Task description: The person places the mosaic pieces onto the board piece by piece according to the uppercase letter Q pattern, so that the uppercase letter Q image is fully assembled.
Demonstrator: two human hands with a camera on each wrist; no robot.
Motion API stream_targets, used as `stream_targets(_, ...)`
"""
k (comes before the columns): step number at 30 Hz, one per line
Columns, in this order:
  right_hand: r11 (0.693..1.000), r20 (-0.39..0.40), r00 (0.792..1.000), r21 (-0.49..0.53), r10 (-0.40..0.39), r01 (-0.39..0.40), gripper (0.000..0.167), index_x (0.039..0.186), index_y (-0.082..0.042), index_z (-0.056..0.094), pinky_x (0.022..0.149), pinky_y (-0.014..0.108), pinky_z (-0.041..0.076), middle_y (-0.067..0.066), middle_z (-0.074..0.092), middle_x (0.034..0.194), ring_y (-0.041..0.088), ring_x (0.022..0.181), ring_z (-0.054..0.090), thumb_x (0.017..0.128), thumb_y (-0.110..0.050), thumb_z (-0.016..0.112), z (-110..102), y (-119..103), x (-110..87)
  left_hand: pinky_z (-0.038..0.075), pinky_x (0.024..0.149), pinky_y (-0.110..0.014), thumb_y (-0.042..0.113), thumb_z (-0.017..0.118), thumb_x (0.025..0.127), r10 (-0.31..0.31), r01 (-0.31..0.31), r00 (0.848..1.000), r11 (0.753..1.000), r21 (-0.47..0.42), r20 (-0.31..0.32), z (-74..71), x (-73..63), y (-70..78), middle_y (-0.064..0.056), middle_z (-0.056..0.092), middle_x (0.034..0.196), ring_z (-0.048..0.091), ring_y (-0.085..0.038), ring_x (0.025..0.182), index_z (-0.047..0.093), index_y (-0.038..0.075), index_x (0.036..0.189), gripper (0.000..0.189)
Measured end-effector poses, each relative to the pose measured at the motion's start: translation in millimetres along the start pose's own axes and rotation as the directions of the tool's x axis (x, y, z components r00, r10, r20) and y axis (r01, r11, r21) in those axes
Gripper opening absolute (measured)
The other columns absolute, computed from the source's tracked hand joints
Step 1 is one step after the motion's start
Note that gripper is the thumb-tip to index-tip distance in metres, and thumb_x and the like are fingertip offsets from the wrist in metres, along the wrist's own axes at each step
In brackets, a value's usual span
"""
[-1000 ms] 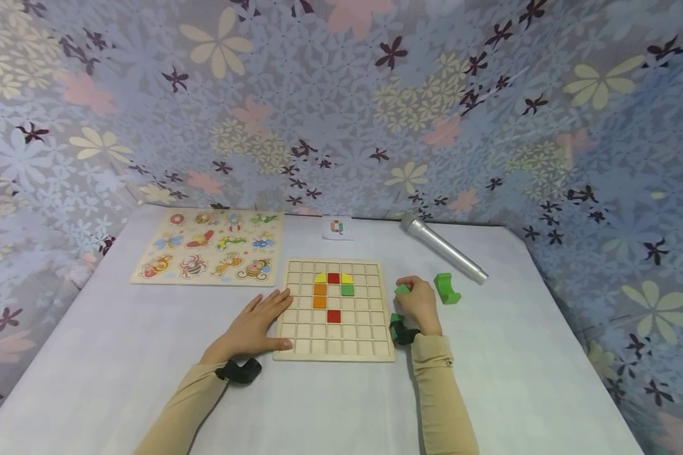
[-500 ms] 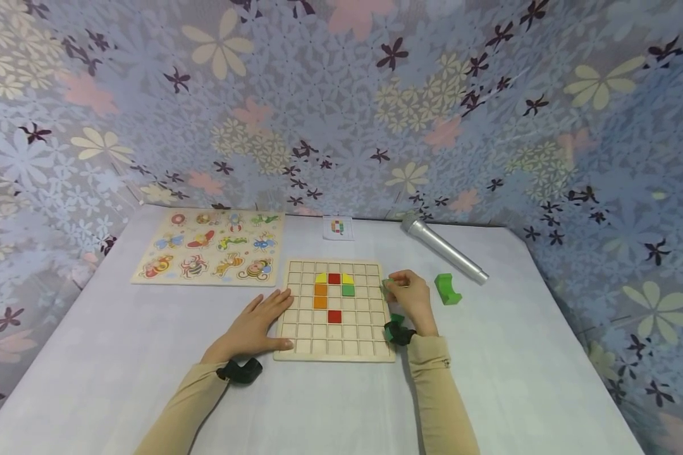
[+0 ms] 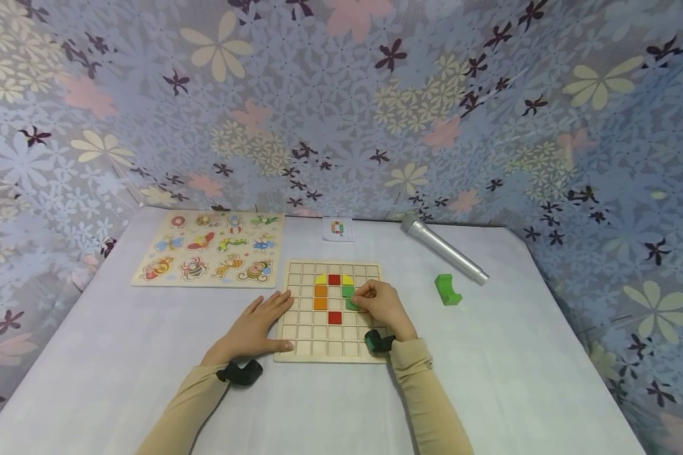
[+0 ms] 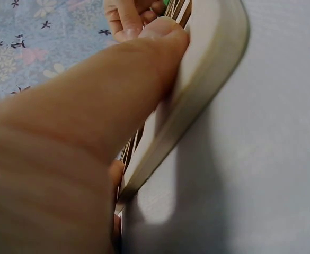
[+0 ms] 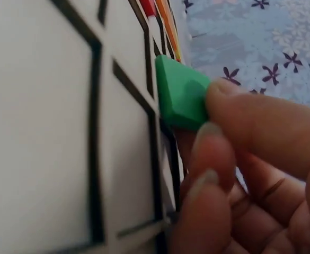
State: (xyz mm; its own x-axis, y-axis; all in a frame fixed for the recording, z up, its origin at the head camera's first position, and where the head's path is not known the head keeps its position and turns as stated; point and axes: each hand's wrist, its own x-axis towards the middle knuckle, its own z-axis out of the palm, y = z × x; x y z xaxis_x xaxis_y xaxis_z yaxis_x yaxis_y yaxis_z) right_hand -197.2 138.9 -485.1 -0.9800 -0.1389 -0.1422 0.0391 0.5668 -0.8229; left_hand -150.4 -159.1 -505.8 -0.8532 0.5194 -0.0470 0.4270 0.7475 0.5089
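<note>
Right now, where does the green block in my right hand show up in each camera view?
Head: the green block is just right of centre, in the lower half.
Left wrist: only a green sliver at the top edge; I can't tell if it's that block.
Right wrist: the green block, just right of centre, mostly upper half.
Shared landmark: the wooden grid board, in all three views.

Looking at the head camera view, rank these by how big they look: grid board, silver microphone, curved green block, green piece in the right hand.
1. Grid board
2. Silver microphone
3. Curved green block
4. Green piece, partly hidden by the right hand
</note>
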Motion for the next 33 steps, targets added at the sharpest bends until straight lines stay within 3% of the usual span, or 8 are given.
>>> stream_targets(6, 0.999, 0.003, 1.000, -0.035, -0.025, 0.025, 0.008, 0.089, -0.008, 0.070, 0.069, 0.025, 0.048, 0.006, 0.070, 0.090, 0.016, 0.080, 0.061, 0.086, -0.015, 0.072, 4.9, -1.7, -1.9, 0.011, 0.122, -0.054, 0.052, 0.071, 0.080, -0.002, 0.002, 1.000, 1.000, 0.005, 0.000, -0.7, 0.2, 0.9, -0.010, 0.024, 0.161, 0.020, -0.033, 0.150, 0.031, 0.006, 0.151, 0.094)
stream_targets(15, 0.996, 0.024, 0.999, -0.085, -0.035, 0.037, 0.006, 0.091, -0.009, 0.071, 0.068, 0.023, 0.046, 0.003, 0.069, 0.082, 0.012, 0.073, 0.059, 0.087, -0.014, 0.072, 7.8, -2.6, -2.0, 0.010, 0.122, -0.055, 0.052, 0.071, 0.080, 0.002, -0.002, 1.000, 1.000, 0.003, 0.000, -1.5, -0.7, 1.4, -0.010, 0.023, 0.161, 0.020, -0.033, 0.150, 0.031, 0.006, 0.151, 0.093)
stream_targets(18, 0.998, 0.046, 0.999, -0.054, -0.030, 0.032, 0.008, 0.094, -0.009, 0.071, 0.066, 0.023, 0.046, 0.005, 0.068, 0.083, 0.012, 0.073, 0.057, 0.088, -0.014, 0.070, 4.0, -1.4, -1.6, 0.011, 0.122, -0.055, 0.052, 0.071, 0.080, 0.005, -0.005, 1.000, 1.000, 0.003, -0.002, -0.7, -0.5, 1.5, -0.010, 0.023, 0.161, 0.020, -0.034, 0.149, 0.031, 0.006, 0.151, 0.093)
stream_targets(22, 0.998, 0.058, 0.998, 0.070, -0.009, 0.005, 0.018, 0.106, -0.004, 0.069, 0.063, 0.022, 0.049, 0.010, 0.068, 0.090, 0.012, 0.070, 0.058, 0.092, -0.015, 0.065, -11.8, 6.7, -2.9, 0.011, 0.122, -0.055, 0.052, 0.071, 0.081, 0.010, -0.010, 1.000, 1.000, 0.003, 0.003, 1.1, 0.8, 2.7, -0.010, 0.024, 0.161, 0.020, -0.034, 0.149, 0.031, 0.006, 0.151, 0.093)
stream_targets(26, 0.986, 0.070, 0.997, 0.161, 0.036, -0.047, 0.030, 0.120, 0.003, 0.062, 0.061, 0.024, 0.049, 0.019, 0.065, 0.094, 0.012, 0.064, 0.054, 0.096, -0.016, 0.060, -40.6, 12.4, -14.8, 0.011, 0.122, -0.055, 0.052, 0.071, 0.080, 0.008, -0.008, 1.000, 1.000, 0.005, 0.006, 2.5, 2.0, 3.8, -0.010, 0.024, 0.161, 0.020, -0.033, 0.149, 0.032, 0.006, 0.151, 0.093)
stream_targets(30, 0.988, 0.085, 0.995, 0.143, 0.045, -0.057, 0.036, 0.125, 0.004, 0.058, 0.059, 0.025, 0.047, 0.020, 0.066, 0.102, 0.010, 0.064, 0.050, 0.096, -0.019, 0.060, -66.9, 30.4, -30.1, 0.011, 0.122, -0.055, 0.052, 0.071, 0.080, 0.004, -0.004, 1.000, 1.000, 0.006, 0.002, 1.9, 1.3, 2.4, -0.009, 0.024, 0.161, 0.020, -0.033, 0.150, 0.032, 0.007, 0.151, 0.093)
stream_targets(33, 0.996, 0.091, 0.996, 0.093, 0.002, -0.011, 0.038, 0.123, 0.001, 0.059, 0.059, 0.022, 0.046, 0.014, 0.069, 0.107, 0.008, 0.071, 0.054, 0.093, -0.021, 0.065, -75.7, 53.2, -37.1, 0.012, 0.122, -0.055, 0.052, 0.071, 0.080, 0.004, -0.004, 1.000, 1.000, 0.005, -0.009, -0.3, -0.1, 1.0, -0.010, 0.025, 0.161, 0.021, -0.033, 0.149, 0.032, 0.007, 0.151, 0.093)
